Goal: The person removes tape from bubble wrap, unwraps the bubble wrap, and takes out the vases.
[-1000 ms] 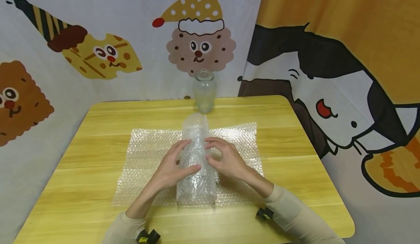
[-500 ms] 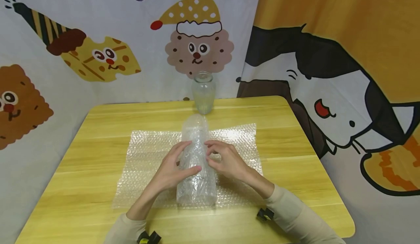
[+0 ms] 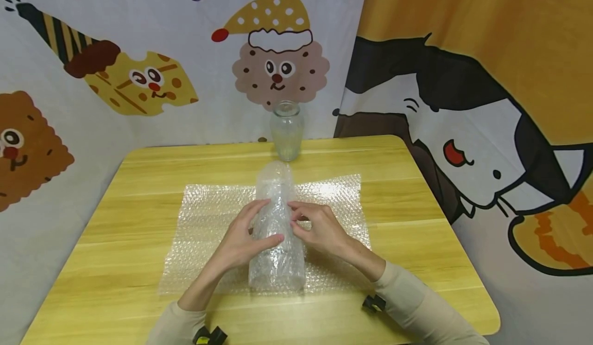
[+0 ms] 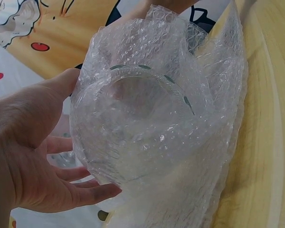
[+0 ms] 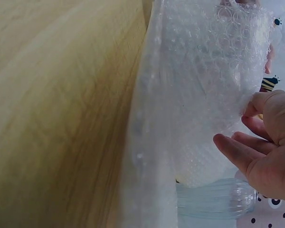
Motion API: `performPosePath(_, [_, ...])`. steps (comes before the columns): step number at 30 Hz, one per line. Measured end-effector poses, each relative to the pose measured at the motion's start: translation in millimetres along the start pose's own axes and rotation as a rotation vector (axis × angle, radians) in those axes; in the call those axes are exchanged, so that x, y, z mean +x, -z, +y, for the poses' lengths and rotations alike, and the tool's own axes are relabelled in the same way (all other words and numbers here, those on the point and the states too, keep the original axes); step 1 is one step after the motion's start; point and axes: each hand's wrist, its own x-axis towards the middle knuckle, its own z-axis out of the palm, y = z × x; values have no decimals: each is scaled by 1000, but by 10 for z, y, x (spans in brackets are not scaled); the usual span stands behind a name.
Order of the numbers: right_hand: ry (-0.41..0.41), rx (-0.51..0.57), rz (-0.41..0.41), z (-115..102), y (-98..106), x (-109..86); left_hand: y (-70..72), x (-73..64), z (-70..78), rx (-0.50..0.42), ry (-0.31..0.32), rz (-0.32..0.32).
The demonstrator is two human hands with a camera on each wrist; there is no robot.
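A bubble-wrapped glass vessel (image 3: 277,262) lies lengthwise on a flat sheet of bubble wrap (image 3: 204,221). In the left wrist view, the vessel's round end (image 4: 142,123) shows through the layers, with small green marks along its edge. My left hand (image 3: 241,237) holds its left side, thumb over the top and fingers curled around the side. On the other side, my right hand (image 3: 321,226) pinches the wrap's edge between thumb and a finger. The right wrist view shows the other fingers of the right hand (image 5: 270,142) spread beside the wrap.
A clear glass vase (image 3: 287,134) stands upright at the table's back edge, just beyond the wrapped bundle. The wooden table (image 3: 417,262) ends at a cartoon-printed cloth (image 3: 153,15) hanging behind. Black straps with small devices are on both wrists.
A finger of my right hand has curled in closer to its thumb at the wrap. My left hand and the wrapped vessel stay put; the head view has shifted slightly.
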Motion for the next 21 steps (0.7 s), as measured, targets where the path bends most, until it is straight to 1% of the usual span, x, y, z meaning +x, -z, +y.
performPosePath(3, [9, -16, 2, -2, 5, 2, 1, 4, 2, 1, -1, 0])
performPosePath(10, [19, 3, 4, 11, 2, 4, -1, 8, 4, -6, -5, 2])
performPosePath(21, [-31, 78, -6, 8, -4, -1, -5, 0, -4, -21, 6, -4])
